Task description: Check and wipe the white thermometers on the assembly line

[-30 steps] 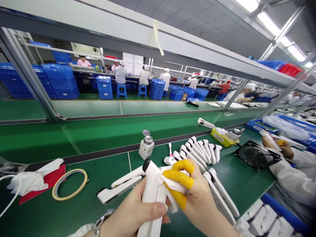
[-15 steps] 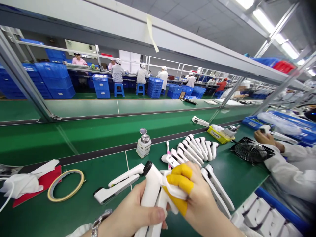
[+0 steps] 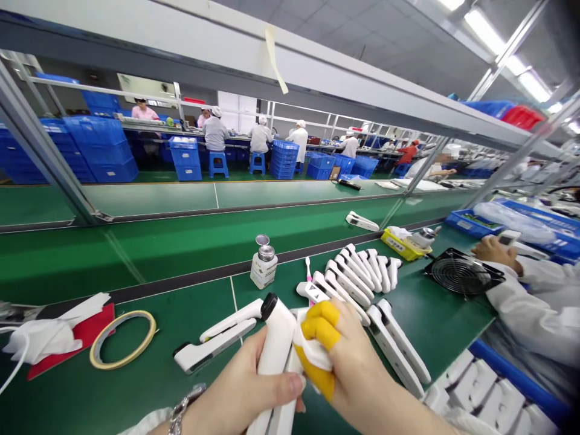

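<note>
My left hand (image 3: 249, 386) is wrapped round a white handheld device (image 3: 276, 338) with a black tip, held upright and tilted slightly. The device has a second white arm beside the first. Yellow finger covers are on my right hand (image 3: 351, 356), which pinches a folded white cloth (image 3: 317, 355) against the device's right side. The cloth and fingers hide that side of the device. Left of my hands, two more white devices (image 3: 222, 343) lie on the green tabletop. Beyond my right hand, several similar devices (image 3: 351, 279) lie in a slanting row, with a white-and-pink toothbrush (image 3: 308, 270) beside them.
An open-lidded white bottle (image 3: 263, 267) stands ahead. Tape roll (image 3: 93, 356) and red sheet (image 3: 93, 329) lie left. A white device (image 3: 362, 221) rests on the green belt. Right are a yellow tray (image 3: 401, 246), a black fan (image 3: 462, 273), a filled blue bin (image 3: 521, 377) and a co-worker's hands (image 3: 497, 252).
My right hand and cloth have shifted slightly left along the device, while my left hand keeps its grip. The device on the belt has moved a little left. The co-worker's held piece has turned.
</note>
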Tool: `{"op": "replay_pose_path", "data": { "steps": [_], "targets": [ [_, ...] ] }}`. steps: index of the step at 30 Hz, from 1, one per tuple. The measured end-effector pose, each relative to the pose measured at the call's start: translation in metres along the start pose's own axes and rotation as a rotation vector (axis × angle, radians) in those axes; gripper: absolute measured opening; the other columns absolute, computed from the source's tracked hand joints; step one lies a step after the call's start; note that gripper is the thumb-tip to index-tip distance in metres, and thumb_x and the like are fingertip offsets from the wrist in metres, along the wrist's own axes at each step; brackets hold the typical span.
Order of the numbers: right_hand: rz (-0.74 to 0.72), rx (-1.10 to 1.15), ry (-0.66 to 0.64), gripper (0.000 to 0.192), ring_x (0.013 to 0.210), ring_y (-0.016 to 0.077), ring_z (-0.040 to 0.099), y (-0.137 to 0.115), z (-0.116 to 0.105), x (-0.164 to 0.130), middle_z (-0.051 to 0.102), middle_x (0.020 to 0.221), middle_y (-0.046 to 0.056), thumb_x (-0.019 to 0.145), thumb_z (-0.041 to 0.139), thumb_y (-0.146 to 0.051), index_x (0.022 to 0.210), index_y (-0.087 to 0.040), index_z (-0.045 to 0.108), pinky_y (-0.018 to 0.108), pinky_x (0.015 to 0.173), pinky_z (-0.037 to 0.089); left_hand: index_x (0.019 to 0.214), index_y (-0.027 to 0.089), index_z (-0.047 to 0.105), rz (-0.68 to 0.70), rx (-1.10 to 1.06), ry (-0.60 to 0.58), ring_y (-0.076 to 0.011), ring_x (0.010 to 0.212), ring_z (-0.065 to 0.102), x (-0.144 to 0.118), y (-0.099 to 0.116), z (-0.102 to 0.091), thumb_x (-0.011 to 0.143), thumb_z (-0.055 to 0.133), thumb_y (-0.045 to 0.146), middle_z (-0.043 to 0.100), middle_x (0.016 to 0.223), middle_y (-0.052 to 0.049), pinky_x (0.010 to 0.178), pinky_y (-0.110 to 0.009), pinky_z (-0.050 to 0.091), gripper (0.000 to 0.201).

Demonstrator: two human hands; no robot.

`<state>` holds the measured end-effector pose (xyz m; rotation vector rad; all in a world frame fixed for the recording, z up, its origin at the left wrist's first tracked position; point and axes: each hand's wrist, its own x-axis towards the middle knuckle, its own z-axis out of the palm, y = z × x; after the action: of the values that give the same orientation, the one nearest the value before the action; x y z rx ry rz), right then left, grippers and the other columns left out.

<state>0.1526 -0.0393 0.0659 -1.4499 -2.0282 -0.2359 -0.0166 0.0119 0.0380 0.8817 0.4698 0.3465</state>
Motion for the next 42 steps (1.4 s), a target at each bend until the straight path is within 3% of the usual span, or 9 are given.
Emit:
{"op": "replay_pose_path", "data": {
  "steps": [11,21,25,30,35,38,42],
  "targets": [
    [0.032,-0.118,0.006,0.015,0.075,0.0252,0.045,0.006,0.004,-0.001,0.054,0.078,0.011,0.074,0.046,-0.007,0.084,-0.013,0.057,0.041,0.064,0.037,0.103,0.017,0.053,-0.03,0.025,0.05,-0.0106,0.065,0.058,0.001,-0.001,0.001,0.069,0.073,0.033,0.061,0.085,-0.003,0.058,-0.02,0.045,0.042],
    [-0.073,-0.093,0.015,0.014,0.071,0.0231,0.047,0.004,0.008,0.002,0.057,0.076,0.01,0.073,0.046,-0.009,0.08,-0.015,0.056,0.037,0.061,0.038,0.1,0.015,0.053,-0.01,0.007,0.091,-0.01,0.062,0.057,0.004,-0.002,0.0,0.069,0.072,0.029,0.061,0.082,-0.003,0.059,-0.021,0.044,0.038],
    [0.061,-0.144,0.023,0.012,0.072,0.024,0.051,0.022,0.0,0.005,0.059,0.077,0.009,0.081,0.046,-0.017,0.083,-0.017,0.058,0.038,0.063,0.041,0.095,0.016,0.054,0.006,0.006,0.075,-0.0105,0.062,0.058,0.003,0.001,-0.002,0.07,0.071,0.026,0.063,0.085,-0.003,0.059,-0.022,0.045,0.032],
    [0.402,0.173,0.217,0.019,0.065,0.0168,0.059,0.039,-0.019,-0.005,0.061,0.082,0.005,0.089,0.044,-0.03,0.082,-0.022,0.06,0.026,0.052,0.045,0.09,0.014,0.059,0.004,0.002,0.014,-0.0117,0.062,0.059,0.0,0.008,-0.007,0.067,0.072,0.028,0.064,0.087,-0.006,0.058,-0.022,0.044,0.029],
    [0.684,0.474,0.381,0.016,0.071,0.0176,0.061,0.033,-0.023,-0.022,0.062,0.086,0.002,0.084,0.055,-0.036,0.094,-0.025,0.062,0.024,0.058,0.05,0.085,0.012,0.062,-0.026,-0.048,0.017,-0.0117,0.059,0.058,-0.003,0.013,-0.009,0.063,0.073,0.031,0.063,0.081,-0.006,0.056,-0.022,0.044,0.031],
    [0.692,0.665,0.37,0.021,0.073,0.0191,0.063,0.026,-0.024,-0.029,0.065,0.086,0.001,0.078,0.063,-0.033,0.099,-0.028,0.062,0.024,0.06,0.053,0.085,0.012,0.061,-0.026,-0.062,0.026,-0.0122,0.059,0.058,-0.005,0.012,-0.008,0.063,0.073,0.031,0.063,0.081,-0.006,0.055,-0.022,0.044,0.031],
    [0.577,0.733,0.308,0.019,0.074,0.0172,0.063,0.009,-0.026,-0.027,0.066,0.086,-0.002,0.082,0.059,-0.028,0.099,-0.035,0.062,0.022,0.063,0.053,0.09,0.014,0.058,-0.001,-0.079,0.019,-0.0124,0.061,0.058,-0.006,0.009,-0.006,0.066,0.072,0.028,0.063,0.085,-0.006,0.058,-0.024,0.045,0.031]
  ]
}}
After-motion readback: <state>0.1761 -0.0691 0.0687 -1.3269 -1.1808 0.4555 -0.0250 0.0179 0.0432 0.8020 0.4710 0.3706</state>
